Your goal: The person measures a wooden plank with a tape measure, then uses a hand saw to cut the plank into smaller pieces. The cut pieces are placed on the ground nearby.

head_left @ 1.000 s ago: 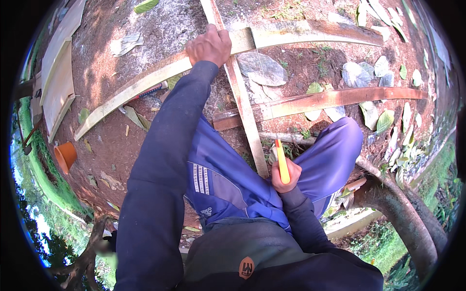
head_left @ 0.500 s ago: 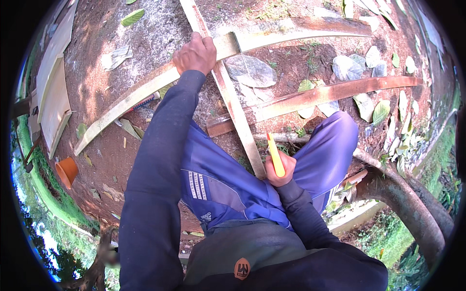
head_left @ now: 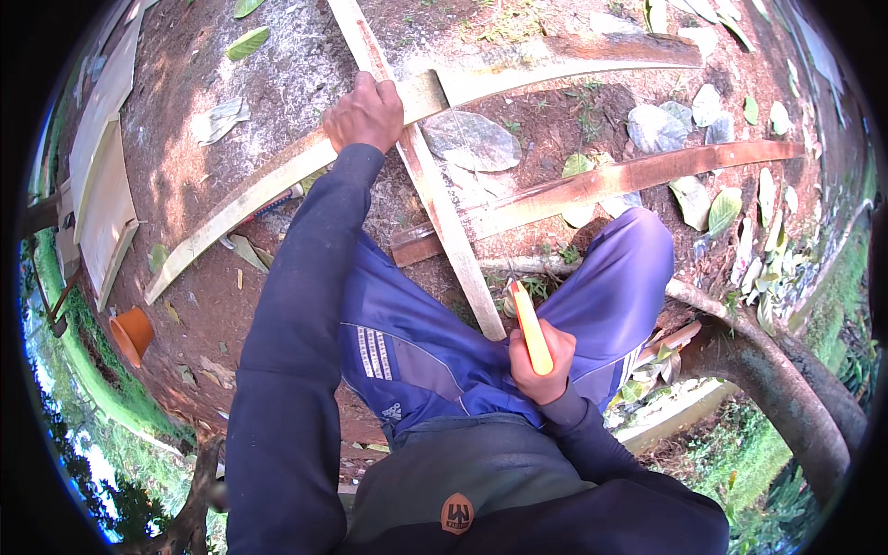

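My left hand [head_left: 365,113] is closed over a long pale wooden strip [head_left: 245,203], pressing it where it crosses a second narrow wooden strip [head_left: 433,171]. In my right hand [head_left: 546,356], close to my lap, is a handsaw [head_left: 532,328] with a yellow and red handle. Its thin blade is seen almost edge-on and is hard to make out. It reaches away from me to a dark line across the pale strip, right of my left hand. Under the narrow strip's near part lies a brown wooden board [head_left: 592,190].
A partly hidden red and blue tool [head_left: 273,203] lies beneath the pale strip. Pale boards [head_left: 106,203] and an orange pot [head_left: 131,333] stand at the left. Dry leaves [head_left: 657,129] are scattered on the soil, and thick tree branches [head_left: 768,398] rise at the right.
My right hand has drawn the saw handle back toward my body and slightly right. My left hand keeps its hold on the strip; the whole view has shifted a little.
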### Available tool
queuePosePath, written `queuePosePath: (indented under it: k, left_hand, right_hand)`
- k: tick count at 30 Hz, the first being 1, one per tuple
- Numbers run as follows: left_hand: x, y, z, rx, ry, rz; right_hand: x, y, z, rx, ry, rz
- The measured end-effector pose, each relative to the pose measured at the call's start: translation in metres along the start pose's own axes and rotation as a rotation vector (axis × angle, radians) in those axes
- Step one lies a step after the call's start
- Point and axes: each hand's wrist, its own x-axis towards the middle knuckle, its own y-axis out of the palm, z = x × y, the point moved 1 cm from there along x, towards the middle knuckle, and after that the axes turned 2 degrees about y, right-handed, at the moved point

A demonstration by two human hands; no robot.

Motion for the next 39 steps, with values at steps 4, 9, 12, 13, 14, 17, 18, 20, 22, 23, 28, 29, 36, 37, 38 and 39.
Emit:
queuePosePath:
  k: [4, 9, 12, 13, 14, 17, 18, 20, 22, 23, 28, 29, 36, 37, 38, 39]
  left_hand:
    - [-0.001, -0.002, -0.007, -0.006, 0.002, 0.025]
    - [0.001, 0.002, -0.014, 0.025, 0.030, -0.048]
    - [0.004, 0.000, -0.003, 0.023, 0.004, -0.051]
    - [0.001, 0.001, 0.004, 0.024, -0.014, -0.051]
    - [0.001, 0.001, 0.005, 0.028, -0.007, -0.044]
    - [-0.001, 0.001, -0.002, 0.042, -0.020, -0.052]
    - [-0.001, 0.001, -0.005, 0.050, -0.023, -0.048]
    - [0.000, 0.006, -0.014, 0.047, 0.005, -0.054]
    - [0.002, 0.005, -0.018, 0.047, 0.009, -0.032]
    - [-0.001, 0.005, -0.016, 0.058, 0.004, -0.030]
    - [-0.002, -0.001, 0.002, 0.049, -0.032, -0.049]
    - [0.000, -0.003, 0.000, 0.048, -0.028, -0.069]
    - [0.004, 0.000, -0.022, 0.031, -0.010, -0.071]
    - [-0.005, 0.003, -0.018, 0.038, -0.017, -0.044]
    - [-0.003, 0.000, -0.018, 0.024, -0.023, -0.005]
    - [-0.010, 0.002, -0.011, 0.041, -0.028, 0.018]
  right_hand:
    - [0.081, 0.031, 0.003, 0.188, 0.069, -0.014]
    - [0.172, 0.085, 0.006, 0.114, -0.099, -0.103]
    - [0.074, 0.049, -0.014, 0.078, -0.053, -0.011]
    - [0.032, 0.028, -0.017, 0.023, -0.055, 0.035]
    - [0.000, 0.010, -0.021, 0.034, -0.053, 0.039]
    - [0.025, 0.016, -0.007, 0.073, -0.030, 0.009]
    - [0.062, 0.036, -0.017, 0.063, 0.001, 0.014]
    - [0.158, 0.077, -0.013, 0.047, -0.231, -0.097]
    - [0.196, 0.095, 0.009, 0.100, -0.153, -0.153]
    - [0.197, 0.093, 0.014, 0.130, -0.102, -0.129]
    - [0.022, 0.018, -0.003, 0.113, -0.060, -0.020]
    - [-0.003, 0.005, -0.015, 0.086, -0.181, -0.040]
    - [0.187, 0.089, 0.008, 0.105, -0.164, -0.190]
    - [0.198, 0.093, 0.023, 0.027, -0.226, -0.199]
    - [0.190, 0.090, 0.022, 0.056, -0.185, -0.187]
    - [0.179, 0.084, 0.019, 0.084, -0.141, -0.178]
